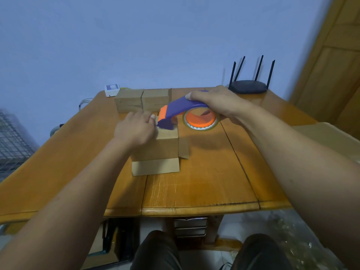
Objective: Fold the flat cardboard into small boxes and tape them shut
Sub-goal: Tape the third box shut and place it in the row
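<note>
Counting 3 cardboard boxes, 1 tape dispenser (175, 109) and 2 hands. Left of the router (247, 87), nearer the person, stands 1 plain brown box (155, 150), its bottom flaps splayed on the table (204, 172). 2 closed boxes (154, 98) sit farther left of the router. The left hand (134, 129) clamps bent fingers (152, 116) over the box top. The right hand (214, 102) wraps the purple-and-orange dispenser's handle, its nose on that top.

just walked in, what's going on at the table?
A person is taping a small cardboard box on the wooden table. The right hand grips a purple-and-orange tape dispenser with its nose down on the box top, while the left hand rests on that top beside it. The base flaps lie spread on the table. At the far edge stand two more boxes.
</note>
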